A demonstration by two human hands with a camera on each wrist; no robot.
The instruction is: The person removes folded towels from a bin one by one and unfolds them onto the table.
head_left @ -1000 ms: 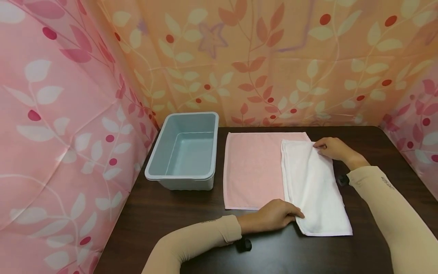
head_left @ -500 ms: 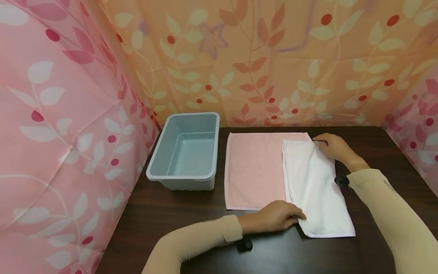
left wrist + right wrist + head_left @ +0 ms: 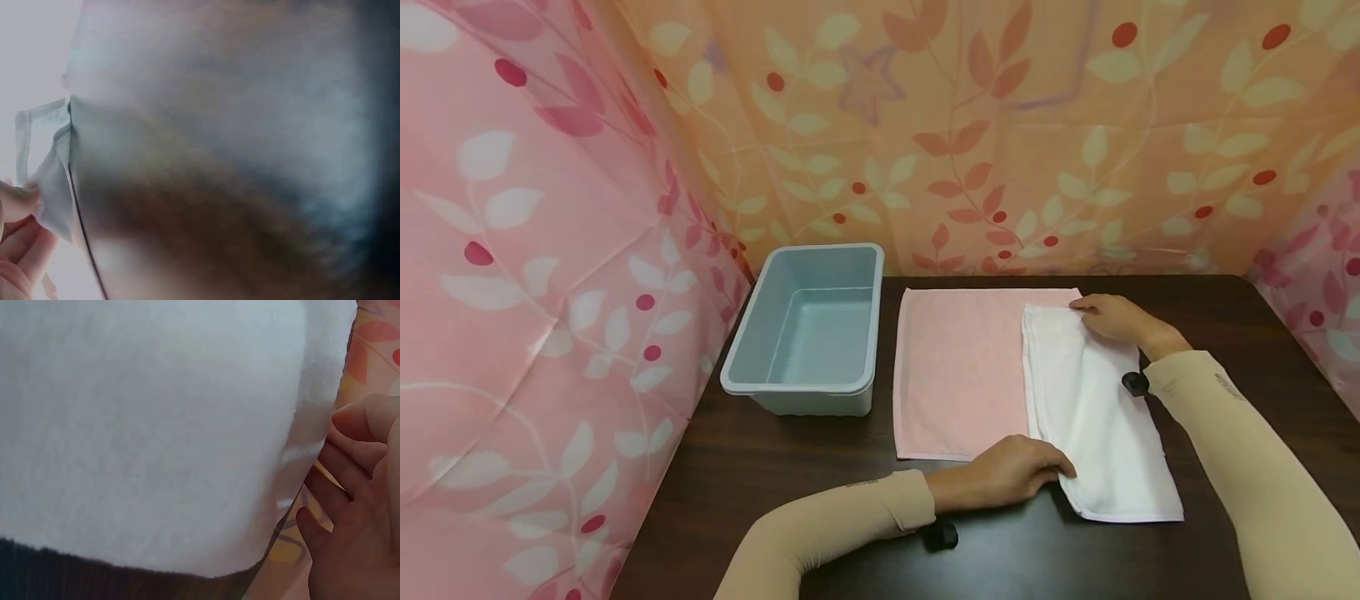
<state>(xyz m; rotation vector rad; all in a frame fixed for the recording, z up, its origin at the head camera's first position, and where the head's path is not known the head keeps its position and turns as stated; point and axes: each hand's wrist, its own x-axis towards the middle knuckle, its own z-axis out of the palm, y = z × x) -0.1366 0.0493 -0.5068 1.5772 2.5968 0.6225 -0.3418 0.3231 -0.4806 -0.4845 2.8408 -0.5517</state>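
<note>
A white towel (image 3: 1097, 425), folded over with its layered edge on the left, lies across the right part of a flat pink towel (image 3: 958, 375). My left hand (image 3: 1011, 471) pinches the white towel's near left edge between thumb and fingers. In the left wrist view, the thumb and fingers grip a corner of the cloth (image 3: 53, 200); most of that view is blurred. At the far edge of the white towel, my right hand (image 3: 1120, 321) holds the border with thumb and fingertips. The right wrist view has the thumb (image 3: 359, 419) at the towel's edge.
A light blue-grey plastic tub (image 3: 801, 388) stands left of the pink towel, with nothing visible inside. The dark wooden table (image 3: 760, 500) ends at a floral curtain (image 3: 1000, 125) behind, and a pink floral curtain (image 3: 550, 292) hangs at the left.
My right hand has slid a little left along the white towel's far edge. The left hand keeps its grip in nearly the same place. The tub and pink towel stay put.
</note>
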